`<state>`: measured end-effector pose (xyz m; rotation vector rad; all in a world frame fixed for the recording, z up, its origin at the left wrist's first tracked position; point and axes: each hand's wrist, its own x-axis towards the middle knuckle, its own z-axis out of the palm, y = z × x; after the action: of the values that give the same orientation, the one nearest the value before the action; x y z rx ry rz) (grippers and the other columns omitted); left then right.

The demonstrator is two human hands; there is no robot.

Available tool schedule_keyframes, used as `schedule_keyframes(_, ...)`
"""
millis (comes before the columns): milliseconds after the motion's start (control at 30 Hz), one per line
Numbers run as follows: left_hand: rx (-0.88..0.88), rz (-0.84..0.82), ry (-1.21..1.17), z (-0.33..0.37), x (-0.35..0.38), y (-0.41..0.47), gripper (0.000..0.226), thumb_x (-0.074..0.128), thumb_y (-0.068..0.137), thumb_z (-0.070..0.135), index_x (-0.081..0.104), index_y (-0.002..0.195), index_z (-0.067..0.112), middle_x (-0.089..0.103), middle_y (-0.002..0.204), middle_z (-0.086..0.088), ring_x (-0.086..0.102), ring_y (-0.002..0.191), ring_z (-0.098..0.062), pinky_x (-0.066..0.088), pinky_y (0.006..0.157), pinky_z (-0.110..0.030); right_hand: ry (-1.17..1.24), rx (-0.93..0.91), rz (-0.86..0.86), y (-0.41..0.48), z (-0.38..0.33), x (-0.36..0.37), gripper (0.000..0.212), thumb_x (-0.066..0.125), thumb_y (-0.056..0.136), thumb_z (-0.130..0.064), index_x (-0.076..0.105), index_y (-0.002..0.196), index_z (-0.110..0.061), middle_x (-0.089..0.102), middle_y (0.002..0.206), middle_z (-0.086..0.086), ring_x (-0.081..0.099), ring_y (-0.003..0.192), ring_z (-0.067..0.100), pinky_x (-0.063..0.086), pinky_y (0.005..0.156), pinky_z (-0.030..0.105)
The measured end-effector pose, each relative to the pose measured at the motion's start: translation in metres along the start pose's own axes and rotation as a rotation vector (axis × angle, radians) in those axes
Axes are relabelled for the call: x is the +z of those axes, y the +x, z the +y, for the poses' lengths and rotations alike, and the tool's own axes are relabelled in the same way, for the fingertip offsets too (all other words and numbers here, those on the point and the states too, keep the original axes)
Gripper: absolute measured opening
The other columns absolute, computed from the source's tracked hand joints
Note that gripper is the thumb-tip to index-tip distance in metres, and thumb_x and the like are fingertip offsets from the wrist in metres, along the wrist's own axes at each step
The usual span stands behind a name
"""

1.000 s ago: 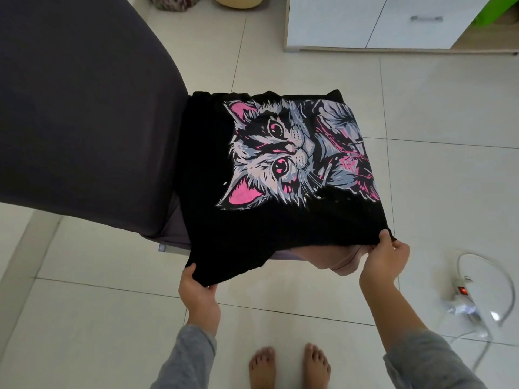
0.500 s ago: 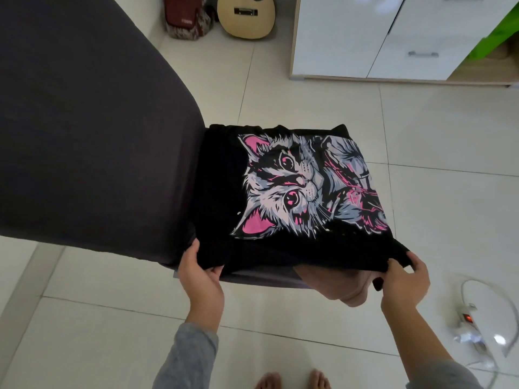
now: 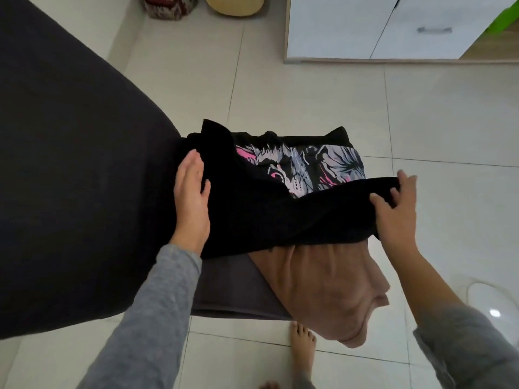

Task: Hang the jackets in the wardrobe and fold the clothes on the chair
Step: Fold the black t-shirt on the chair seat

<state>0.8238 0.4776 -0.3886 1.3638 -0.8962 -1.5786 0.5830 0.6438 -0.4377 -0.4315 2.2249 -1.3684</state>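
A black T-shirt (image 3: pixel 269 214) with a pink and grey cat print lies on the chair seat (image 3: pixel 224 293), its near half folded up over the print so only the print's far strip shows. My left hand (image 3: pixel 192 200) holds the shirt's left edge, thumb on top of the cloth and fingers beneath or beside it. My right hand (image 3: pixel 396 209) pinches the folded right corner between thumb and fingers. Under the shirt a brownish-pink garment (image 3: pixel 334 287) hangs over the seat's front right edge.
The chair's dark grey covered back (image 3: pixel 73 169) fills the left. A white cabinet with drawers (image 3: pixel 365 26) stands at the far right on the tiled floor. A bag (image 3: pixel 168 7) and a tan rounded object (image 3: pixel 236 5) sit by the far wall. My bare foot (image 3: pixel 303 349) is below the seat.
Both hands have carried the shirt's near hem up and away over the cat print, folding it in half. The camera has leaned in closer over the chair.
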Motion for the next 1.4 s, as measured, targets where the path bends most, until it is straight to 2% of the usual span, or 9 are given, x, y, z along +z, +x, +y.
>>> schedule_keyframes(133,0.038,0.241,0.264,-0.050,-0.021,-0.012,0.027,0.054,0.094,0.025,0.057,0.120,0.019,0.058,0.122,0.007,0.055,0.115,-0.007,0.043,0.100,-0.026,-0.188,0.006,-0.111,0.003,0.016,0.007,0.047,0.054,0.091,-0.006,0.045,0.136,-0.016,0.028,0.152,0.003,0.032,0.137,0.019,0.029,0.114,0.040)
schedule_keyframes(267,-0.073,0.546,0.330,-0.104,-0.055,-0.050,0.005,0.056,0.091,0.015,0.054,0.093,0.019,0.058,0.097,-0.001,0.058,0.094,-0.022,0.048,0.087,-0.034,-0.210,0.149,0.065,-0.019,0.037,0.010,0.030,0.053,0.089,-0.004,0.053,0.119,-0.006,0.049,0.121,0.007,0.051,0.101,0.017,0.041,0.086,0.028)
schedule_keyframes(367,-0.266,0.662,0.129,-0.121,-0.066,-0.065,0.017,0.056,0.091,0.007,0.053,0.107,0.003,0.058,0.099,-0.011,0.060,0.087,-0.019,0.050,0.088,-0.031,-0.212,0.374,0.146,-0.031,0.057,0.017,0.022,0.055,0.089,-0.014,0.053,0.108,-0.003,0.057,0.105,0.015,0.055,0.091,0.025,0.044,0.080,0.034)
schedule_keyframes(533,-0.384,0.583,-0.061,-0.109,-0.064,-0.049,0.031,0.063,0.090,0.014,0.054,0.116,-0.001,0.063,0.101,-0.007,0.062,0.100,-0.017,0.051,0.085,-0.026,-0.120,0.732,0.176,-0.020,0.064,0.019,0.043,0.061,0.084,-0.044,0.057,0.091,-0.002,0.058,0.081,0.012,0.056,0.085,0.031,0.043,0.077,0.040)
schedule_keyframes(633,-0.486,0.537,-0.170,-0.099,-0.062,-0.033,0.036,0.065,0.089,0.022,0.053,0.119,0.006,0.061,0.106,-0.006,0.057,0.107,-0.019,0.049,0.085,-0.028,0.063,0.848,0.183,-0.011,0.058,0.013,0.050,0.069,0.081,-0.034,0.057,0.114,0.001,0.062,0.114,0.020,0.062,0.099,0.031,0.052,0.079,0.036)
schedule_keyframes(767,-0.500,0.522,-0.350,-0.088,-0.059,-0.027,0.031,0.061,0.090,0.030,0.056,0.117,0.014,0.061,0.108,-0.003,0.057,0.105,-0.020,0.049,0.086,-0.033,0.195,0.903,0.108,-0.006,0.054,0.007,0.043,0.071,0.082,-0.023,0.056,0.114,0.002,0.063,0.108,0.016,0.054,0.069,0.017,0.038,0.053,0.024)
schedule_keyframes(933,-0.391,0.359,-0.663,-0.073,-0.054,-0.034,0.015,0.047,0.091,0.019,0.058,0.100,0.015,0.061,0.101,-0.002,0.059,0.100,-0.018,0.050,0.083,-0.032,0.449,0.851,0.143,-0.010,0.037,0.015,0.019,0.063,0.087,-0.012,0.058,0.103,-0.004,0.063,0.111,0.013,0.062,0.082,0.019,0.049,0.070,0.024)
schedule_keyframes(1067,-0.378,0.270,-0.536,-0.070,-0.056,-0.032,0.014,0.052,0.090,0.002,0.059,0.082,0.011,0.065,0.087,-0.002,0.064,0.093,-0.015,0.058,0.073,-0.026,0.761,0.883,0.164,-0.019,0.029,0.016,0.036,0.059,0.088,-0.003,0.053,0.123,0.001,0.061,0.119,0.012,0.063,0.085,0.019,0.049,0.058,0.024)
schedule_keyframes(1400,-0.514,0.257,-0.312,-0.086,-0.064,-0.042,0.034,0.064,0.087,0.024,0.059,0.117,0.009,0.062,0.119,-0.011,0.060,0.110,-0.022,0.049,0.092,-0.035,0.810,0.970,0.054,-0.024,0.031,0.006,0.012,0.051,0.095,-0.013,0.053,0.105,-0.006,0.055,0.125,0.013,0.058,0.091,0.020,0.045,0.091,0.031)
